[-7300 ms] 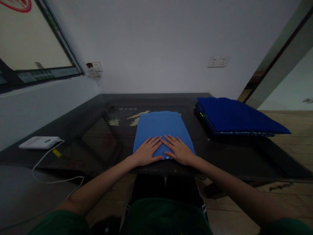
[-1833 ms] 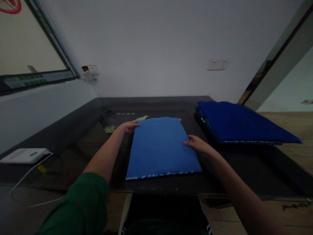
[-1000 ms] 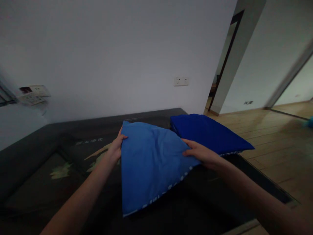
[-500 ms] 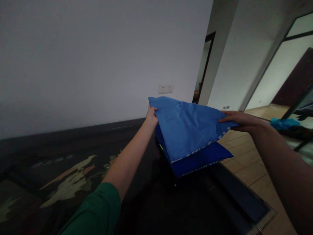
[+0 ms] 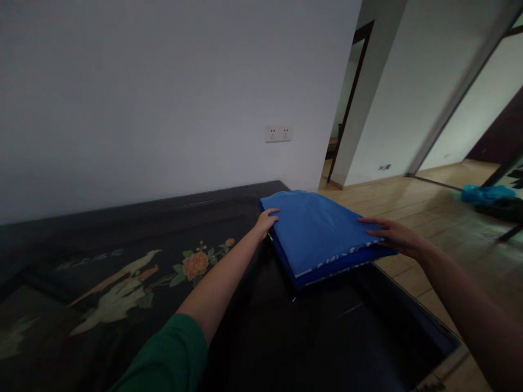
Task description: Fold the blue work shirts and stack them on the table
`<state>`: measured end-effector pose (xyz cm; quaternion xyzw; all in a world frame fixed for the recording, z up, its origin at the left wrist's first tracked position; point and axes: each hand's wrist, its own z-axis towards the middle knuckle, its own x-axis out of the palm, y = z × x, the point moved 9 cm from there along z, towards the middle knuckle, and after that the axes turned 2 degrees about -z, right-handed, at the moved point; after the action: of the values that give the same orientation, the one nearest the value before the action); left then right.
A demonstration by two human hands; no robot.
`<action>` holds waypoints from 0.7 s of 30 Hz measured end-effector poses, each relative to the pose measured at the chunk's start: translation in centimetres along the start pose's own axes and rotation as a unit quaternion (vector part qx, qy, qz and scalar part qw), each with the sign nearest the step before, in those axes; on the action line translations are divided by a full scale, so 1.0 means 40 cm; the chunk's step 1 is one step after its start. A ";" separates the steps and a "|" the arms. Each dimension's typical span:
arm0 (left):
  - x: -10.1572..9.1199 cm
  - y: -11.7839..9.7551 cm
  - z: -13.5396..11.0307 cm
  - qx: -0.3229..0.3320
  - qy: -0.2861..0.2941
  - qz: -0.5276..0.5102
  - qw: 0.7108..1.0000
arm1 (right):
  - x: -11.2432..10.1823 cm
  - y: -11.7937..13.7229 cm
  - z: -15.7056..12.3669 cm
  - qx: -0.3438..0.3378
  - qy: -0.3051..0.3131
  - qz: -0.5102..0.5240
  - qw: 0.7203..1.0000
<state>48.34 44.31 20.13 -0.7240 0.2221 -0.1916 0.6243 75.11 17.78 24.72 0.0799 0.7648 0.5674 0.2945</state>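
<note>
A folded light blue cloth lies on top of a stack of darker blue folded cloths at the right end of a dark table. My left hand pinches the cloth's far left corner, thumb on top. On the cloth's right edge rests my right hand, its fingers stretched out flat and holding nothing.
The table top carries a painted bird and flower design. A white wall with a double socket stands behind. To the right are a wooden floor, a doorway and a teal bundle on the floor.
Both hands picked the light blue cloth up from the table in front of me, carried it right, and laid it on the dark blue stack. My right hand has let go.
</note>
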 end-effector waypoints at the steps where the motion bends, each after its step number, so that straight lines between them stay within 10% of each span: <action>1: 0.010 0.001 -0.007 -0.006 0.020 0.005 1.000 | -0.007 0.001 0.002 0.003 -0.001 -0.009 1.000; 7: 0.046 -0.005 -0.068 -0.003 0.086 0.051 0.995 | -0.027 -0.008 0.005 0.006 0.017 -0.022 1.000; 13: 0.014 -0.034 -0.097 0.062 0.002 0.135 0.989 | -0.038 -0.018 0.004 -0.037 -0.022 -0.166 0.985; 17: 0.016 -0.095 -0.172 0.154 -0.081 0.232 0.957 | -0.036 0.057 0.012 -0.120 -0.124 -0.390 0.905; 21: 0.178 -0.132 -0.324 0.318 0.022 0.436 0.842 | 0.098 0.132 0.005 -0.259 -0.160 -0.503 0.809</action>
<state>47.49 30.34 27.25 -0.3095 0.4549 0.0246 0.8347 70.91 21.56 28.10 -0.3054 0.4652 0.4964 0.6662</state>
